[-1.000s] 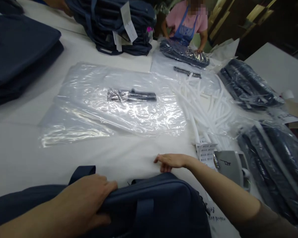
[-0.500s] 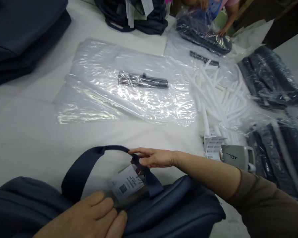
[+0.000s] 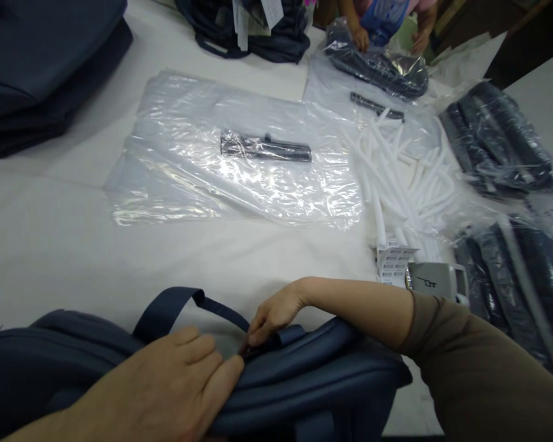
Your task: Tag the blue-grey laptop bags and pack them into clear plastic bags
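Navy bag (image 3: 304, 380) lay at desk's (image 3: 50, 245) near edge. Left hand (image 3: 175, 380) pressed flat on it, fingers extended, gripping nothing. Right hand (image 3: 271, 316) fingers pinched at the handle strap (image 3: 212, 304). Clear polybag (image 3: 239, 159) beyond held a black strap piece (image 3: 265, 148).

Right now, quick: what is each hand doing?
Left hand: flat on the navy bag, fingers together, gripping nothing visible.
Right hand: fingers pinched at the base of the bag's strap.
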{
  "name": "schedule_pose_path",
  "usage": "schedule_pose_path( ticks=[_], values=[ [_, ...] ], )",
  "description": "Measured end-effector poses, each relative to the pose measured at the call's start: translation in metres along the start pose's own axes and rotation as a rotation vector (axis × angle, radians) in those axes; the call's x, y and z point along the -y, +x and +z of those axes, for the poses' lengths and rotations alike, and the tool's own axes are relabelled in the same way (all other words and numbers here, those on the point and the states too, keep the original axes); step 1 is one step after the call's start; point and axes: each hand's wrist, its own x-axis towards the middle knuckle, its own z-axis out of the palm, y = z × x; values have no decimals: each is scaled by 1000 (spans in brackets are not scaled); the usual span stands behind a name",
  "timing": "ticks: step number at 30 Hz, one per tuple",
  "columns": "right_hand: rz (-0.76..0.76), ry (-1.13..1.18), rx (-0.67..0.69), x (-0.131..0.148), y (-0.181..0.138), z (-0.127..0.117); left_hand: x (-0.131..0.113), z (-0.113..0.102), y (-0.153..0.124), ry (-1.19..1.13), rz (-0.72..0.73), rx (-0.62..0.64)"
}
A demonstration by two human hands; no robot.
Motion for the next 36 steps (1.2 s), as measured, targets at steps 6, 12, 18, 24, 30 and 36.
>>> schedule_pose_path(
  ticks=[6,12,18,24,30,36],
  values=[
    [100,-116,40,4,37,-27,31,-54,53,-164,-125,286],
    [166,-233,-283,-1,13,-60,125,-35,81,-354,-258,408],
    [301,-184,-485,-15,-66,-69,178,-27,85,-518,-358,375],
    [15,-491,-1153,-1,-102,6,200,-18,60,-442,-426,152],
    [215,-600,-1036,-25,-64,20,192,-21,59,-401,-412,128],
    [161,-604,-1094,-36,-63,20,180,-28,57,-439,-476,548]
  ],
)
